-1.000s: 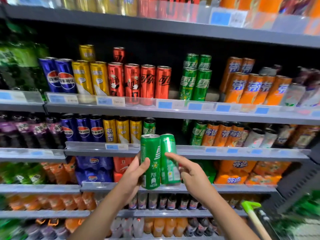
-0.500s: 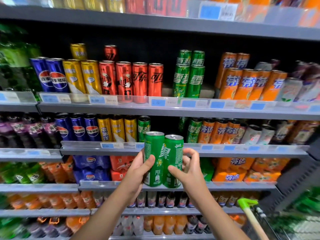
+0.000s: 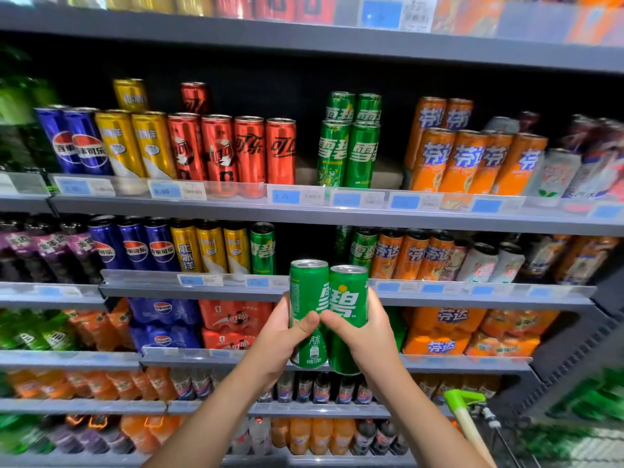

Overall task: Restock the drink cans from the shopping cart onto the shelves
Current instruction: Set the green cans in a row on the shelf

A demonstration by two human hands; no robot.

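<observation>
Two tall green cans stand upright side by side in front of the shelves. My left hand [image 3: 282, 336] grips the left green can [image 3: 308, 292]. My right hand [image 3: 366, 332] grips the right green can [image 3: 349, 298]. The cans touch each other, tops level with the second shelf's front rail [image 3: 202, 287]. Behind them on that shelf is a dark gap [image 3: 304, 243] between one green can [image 3: 262, 248] and more green cans [image 3: 363, 248]. The cart handle [image 3: 464, 405], green-tipped, shows at lower right.
The upper shelf [image 3: 304, 214] carries blue, yellow, red, green and orange cans in rows. Lower shelves hold multipacks and bottles. A dark shelf upright [image 3: 580, 349] runs down the right side.
Both hands have raised the two green cans and brought them together. My right hand went from touching its can with loose fingers to gripping it. The view moved closer to the shelves.
</observation>
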